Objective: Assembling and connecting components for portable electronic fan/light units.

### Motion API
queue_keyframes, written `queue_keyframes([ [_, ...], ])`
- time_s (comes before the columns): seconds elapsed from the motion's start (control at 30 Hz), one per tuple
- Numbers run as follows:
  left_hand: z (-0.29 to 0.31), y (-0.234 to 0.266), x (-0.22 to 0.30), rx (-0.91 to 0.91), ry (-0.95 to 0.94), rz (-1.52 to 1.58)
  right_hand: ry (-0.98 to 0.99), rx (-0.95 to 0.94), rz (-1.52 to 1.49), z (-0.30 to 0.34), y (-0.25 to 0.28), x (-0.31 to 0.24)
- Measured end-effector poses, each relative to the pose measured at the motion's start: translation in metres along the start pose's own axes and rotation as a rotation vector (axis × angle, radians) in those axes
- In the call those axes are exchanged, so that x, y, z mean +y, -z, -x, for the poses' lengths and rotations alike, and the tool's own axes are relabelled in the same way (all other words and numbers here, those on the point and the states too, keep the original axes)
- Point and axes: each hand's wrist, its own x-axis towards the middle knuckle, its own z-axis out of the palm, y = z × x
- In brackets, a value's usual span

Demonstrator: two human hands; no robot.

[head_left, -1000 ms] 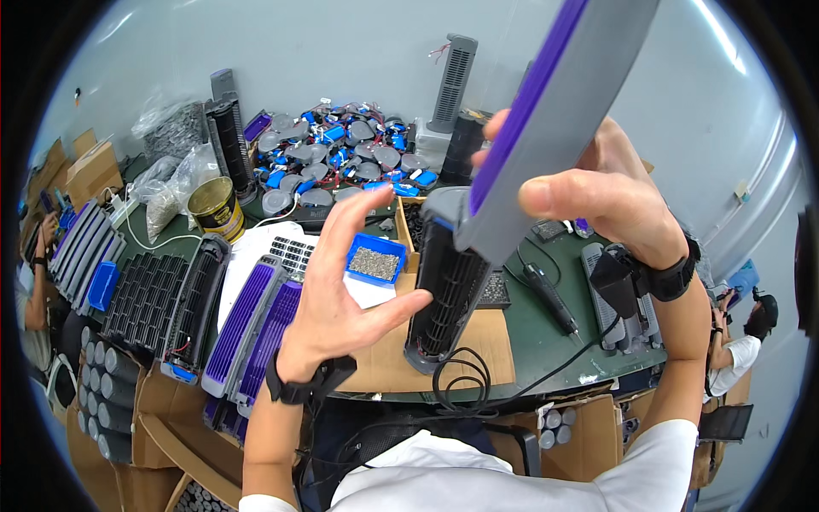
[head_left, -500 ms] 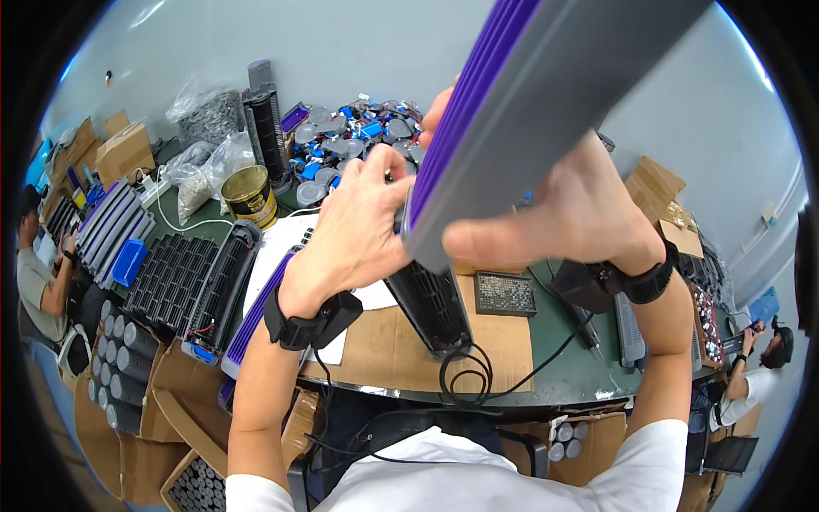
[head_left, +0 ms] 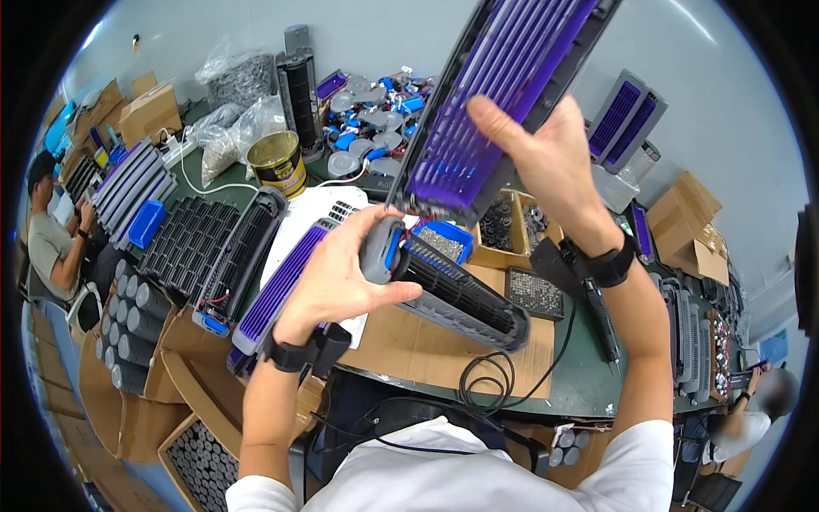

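Note:
My right hand (head_left: 550, 166) holds up a long grey and purple slatted panel (head_left: 490, 102), tilted, its lower end near the table. My left hand (head_left: 350, 269) grips the grey rounded end of a long black grille piece (head_left: 465, 294) that lies across a sheet of cardboard (head_left: 426, 337). A blue clip shows at that end, under my fingers. Both wrists wear black straps.
Purple slatted panels (head_left: 277, 286) and black grilles (head_left: 205, 247) lie at my left. A gold tin (head_left: 277, 162), bagged parts, blue-and-grey round parts (head_left: 375, 128), trays of screws (head_left: 533, 294), an electric screwdriver (head_left: 601, 328) and cardboard boxes surround them. Other people sit far left and lower right.
The raised panel has turned so its purple slatted face shows. My left hand dropped from the panel to the end of the black grille piece. The view shifted slightly.

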Motion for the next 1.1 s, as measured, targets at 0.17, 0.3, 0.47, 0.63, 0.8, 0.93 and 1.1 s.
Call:
queue_keyframes([
  [0.17, 0.033, -0.059, -0.05, -0.089, 0.319, 0.322, -0.045, 0.064, 0.097, 0.026, -0.027, 0.068],
  [0.3, 0.05, -0.08, -0.069, -0.169, 0.436, 0.23, -0.114, 0.07, 0.261, 0.048, -0.039, 0.104],
  [0.47, 0.038, -0.081, -0.06, -0.102, 0.32, -0.011, -0.23, 0.118, 0.361, 0.055, -0.05, 0.12],
  [0.63, 0.002, -0.103, -0.032, 0.193, 0.335, 0.121, -0.27, 0.111, 0.304, 0.05, -0.065, 0.117],
  [0.8, -0.001, -0.08, -0.051, -0.133, 0.399, 0.643, 0.418, -0.21, 0.564, 0.056, -0.032, 0.104],
  [0.93, -0.004, -0.06, -0.072, -0.485, 0.448, 0.943, 0.631, -0.521, 0.868, 0.069, -0.027, 0.116],
  [1.1, 0.001, -0.07, -0.109, -0.685, 0.381, 0.901, 1.041, -0.409, 0.925, 0.083, -0.04, 0.157],
])
